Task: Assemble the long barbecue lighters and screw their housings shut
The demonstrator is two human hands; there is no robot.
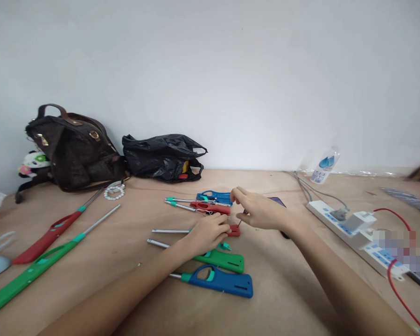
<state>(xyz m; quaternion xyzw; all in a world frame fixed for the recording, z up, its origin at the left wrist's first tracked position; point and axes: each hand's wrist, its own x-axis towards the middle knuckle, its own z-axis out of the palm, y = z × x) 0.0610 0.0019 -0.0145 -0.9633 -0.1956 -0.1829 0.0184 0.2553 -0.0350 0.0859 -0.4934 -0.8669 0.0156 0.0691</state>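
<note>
My left hand [210, 229] is closed over a red long-necked gas lighter [235, 230], pressing it to the table; its metal tube sticks out to the left. Between the fingertips of my right hand [261, 210] is a thin screwdriver [242, 219], its shaft slanting down to the red handle's end. Just beyond lie an opened blue lighter casing [215, 198] and a red lighter half [210, 207] with tubes and wires. Nearer me are a green lighter [224, 261], partly hidden by my left hand, and a blue lighter [222, 281]. A small teal part [225, 246] sits beside my left hand.
At left lie a longer red lighter [49, 237] and a longer green lighter [31, 273]. A beaded bracelet [114, 191], dark backpack [80, 149] and black plastic bag [157, 158] are behind. A power strip [350, 233], red cable [394, 284] and bottle [325, 165] occupy the right.
</note>
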